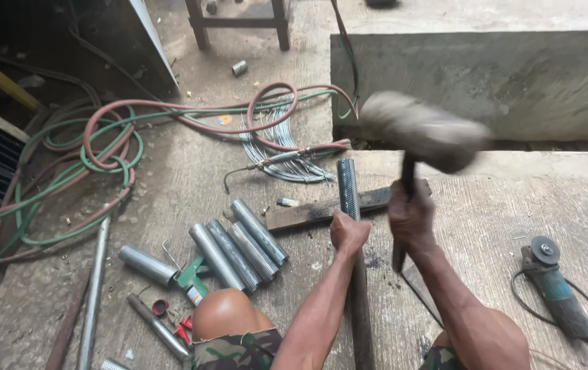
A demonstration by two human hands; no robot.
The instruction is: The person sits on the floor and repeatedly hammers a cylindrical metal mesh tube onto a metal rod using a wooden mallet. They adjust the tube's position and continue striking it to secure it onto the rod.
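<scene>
Head view: right hand [410, 218] is gripping a mallet [423, 130], blurred at centre frame, while left hand [349, 233] is closing round a perforated tube [348, 188] lying across a wood block [307, 212]. Hammering step, I'd judge; next blow needs the tube steady.

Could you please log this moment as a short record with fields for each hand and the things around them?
left hand: grips a long dark rod that runs into the perforated tube
right hand: holds a mallet by its handle, head raised and blurred
support: the tube lies across a dark flat bar on the concrete floor
nearby left: four perforated tubes side by side
nearby right: angle grinder
background: red and green hoses
</scene>
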